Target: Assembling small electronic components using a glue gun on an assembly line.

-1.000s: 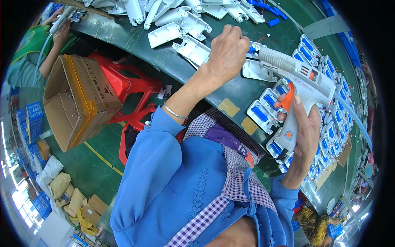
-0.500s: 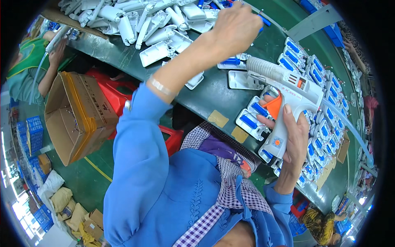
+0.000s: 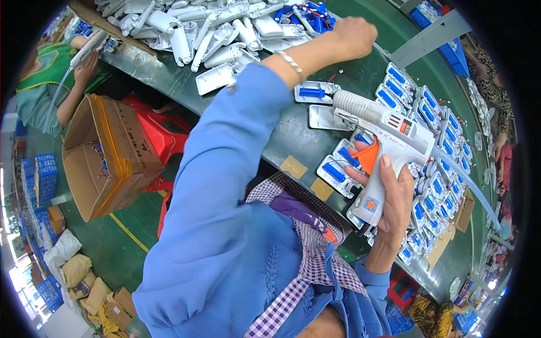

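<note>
My right hand [image 3: 397, 194] is wrapped round the handle of a white hot glue gun [image 3: 410, 143] with an orange trigger, fingers near the trigger. The gun's nozzle end lies over an open white plastic shell [image 3: 324, 118] on the table. Beside that shell is another white shell [image 3: 306, 96] holding a blue cylindrical cell [image 3: 311, 92]. My left hand [image 3: 356, 38] is reached across the table, fingers curled closed; what they hold, if anything, is hidden. Just left of it lies a heap of blue cells [image 3: 318, 21] with red wires.
White shells [image 3: 180, 45] are heaped at the far left. Many shells with blue cells [image 3: 434, 174] cover the table's right side. A clear hose [image 3: 470, 183] trails from the gun. An open cardboard box [image 3: 115, 160] and a red stool [image 3: 155, 132] stand left; a co-worker [image 3: 48, 84] sits beyond.
My left hand has moved right, away from the heap of blue cells, which now shows more. The glue gun stays in my right hand, nearly in place. The view has shifted slightly.
</note>
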`<state>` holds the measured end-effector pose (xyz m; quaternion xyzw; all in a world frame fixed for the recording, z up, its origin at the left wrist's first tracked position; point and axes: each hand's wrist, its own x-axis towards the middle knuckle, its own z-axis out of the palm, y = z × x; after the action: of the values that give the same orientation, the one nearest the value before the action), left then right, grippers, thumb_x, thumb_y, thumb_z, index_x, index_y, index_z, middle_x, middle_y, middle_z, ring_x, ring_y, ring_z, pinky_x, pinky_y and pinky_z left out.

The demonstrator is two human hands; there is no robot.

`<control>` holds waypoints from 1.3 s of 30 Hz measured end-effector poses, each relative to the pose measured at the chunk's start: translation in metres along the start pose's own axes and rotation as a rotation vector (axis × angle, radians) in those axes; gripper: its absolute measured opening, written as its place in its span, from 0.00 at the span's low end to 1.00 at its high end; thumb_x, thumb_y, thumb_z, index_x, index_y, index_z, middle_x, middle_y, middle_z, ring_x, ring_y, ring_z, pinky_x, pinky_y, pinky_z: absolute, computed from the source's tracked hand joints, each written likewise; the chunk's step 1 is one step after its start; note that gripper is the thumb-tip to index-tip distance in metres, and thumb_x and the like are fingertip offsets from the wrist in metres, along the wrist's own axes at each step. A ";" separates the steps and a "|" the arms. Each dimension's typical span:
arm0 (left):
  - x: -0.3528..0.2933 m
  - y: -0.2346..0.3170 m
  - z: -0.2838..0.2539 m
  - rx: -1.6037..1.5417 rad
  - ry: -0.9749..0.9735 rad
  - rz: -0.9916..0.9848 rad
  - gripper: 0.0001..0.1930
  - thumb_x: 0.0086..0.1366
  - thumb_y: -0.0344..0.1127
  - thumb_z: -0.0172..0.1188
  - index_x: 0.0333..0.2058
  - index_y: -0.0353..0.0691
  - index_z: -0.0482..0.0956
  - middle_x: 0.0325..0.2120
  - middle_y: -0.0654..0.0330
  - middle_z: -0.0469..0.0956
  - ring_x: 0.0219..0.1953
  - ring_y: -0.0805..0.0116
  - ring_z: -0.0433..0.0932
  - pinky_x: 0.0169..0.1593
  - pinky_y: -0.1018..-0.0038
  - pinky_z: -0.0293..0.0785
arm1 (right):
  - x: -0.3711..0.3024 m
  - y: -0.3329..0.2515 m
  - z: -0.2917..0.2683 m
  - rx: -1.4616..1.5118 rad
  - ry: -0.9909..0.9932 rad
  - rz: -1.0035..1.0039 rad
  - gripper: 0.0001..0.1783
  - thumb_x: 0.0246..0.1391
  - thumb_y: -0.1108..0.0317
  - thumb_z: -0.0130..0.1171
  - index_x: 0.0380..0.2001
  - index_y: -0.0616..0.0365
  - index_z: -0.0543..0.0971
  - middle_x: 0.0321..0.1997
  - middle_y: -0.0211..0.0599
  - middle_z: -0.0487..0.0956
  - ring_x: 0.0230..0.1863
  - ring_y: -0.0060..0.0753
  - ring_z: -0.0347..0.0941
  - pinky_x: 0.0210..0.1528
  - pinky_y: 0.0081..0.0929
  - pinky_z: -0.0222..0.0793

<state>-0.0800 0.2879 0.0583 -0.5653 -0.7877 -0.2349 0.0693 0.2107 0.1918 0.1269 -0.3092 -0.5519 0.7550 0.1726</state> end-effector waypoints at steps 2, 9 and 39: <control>-0.020 0.008 -0.044 -0.066 0.241 0.005 0.10 0.54 0.33 0.58 0.33 0.36 0.82 0.29 0.50 0.82 0.34 0.54 0.82 0.38 0.64 0.79 | 0.000 0.000 -0.003 0.013 -0.016 0.001 0.22 0.63 0.68 0.47 0.55 0.74 0.63 0.50 0.58 0.74 0.50 0.49 0.75 0.45 0.40 0.80; -0.178 0.044 -0.136 -1.154 0.551 -0.222 0.10 0.55 0.21 0.62 0.34 0.27 0.70 0.29 0.57 0.75 0.33 0.70 0.80 0.36 0.78 0.80 | -0.012 -0.001 -0.010 -0.008 -0.010 0.039 0.22 0.62 0.67 0.48 0.54 0.74 0.65 0.48 0.58 0.75 0.48 0.49 0.76 0.43 0.38 0.81; -0.259 0.067 -0.072 -0.573 0.379 -0.391 0.09 0.57 0.26 0.63 0.37 0.32 0.78 0.28 0.57 0.76 0.24 0.76 0.72 0.30 0.79 0.69 | -0.021 0.004 -0.030 -0.163 0.092 0.060 0.23 0.62 0.64 0.52 0.52 0.73 0.67 0.41 0.49 0.78 0.39 0.39 0.78 0.34 0.30 0.81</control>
<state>0.0613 0.0500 0.0436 -0.3475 -0.7563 -0.5542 0.0068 0.2463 0.1997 0.1233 -0.3731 -0.5934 0.6974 0.1494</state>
